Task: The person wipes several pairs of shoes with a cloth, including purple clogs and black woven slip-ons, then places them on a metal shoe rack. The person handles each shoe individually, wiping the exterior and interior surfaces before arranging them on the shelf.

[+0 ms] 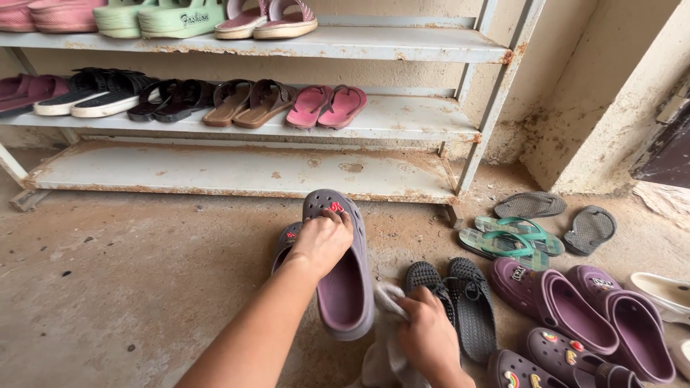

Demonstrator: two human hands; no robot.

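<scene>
Right hand (430, 334) on cloth (384, 352), left hand (323, 241) gripping perhaps two clogs (345, 280)

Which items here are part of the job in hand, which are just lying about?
In hand:
left hand gripping the grey-purple clogs
right hand on a pale cloth

Lying about:
black mesh shoes
green flip-flops
purple clogs
grey sandals
shoe rack

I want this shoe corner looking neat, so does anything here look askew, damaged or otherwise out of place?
Yes. The grey sandals on the floor lie soles up and splayed apart, unlike the neat rows above. The metal rack is rusty, with flaking paint on its bare bottom shelf.
</scene>
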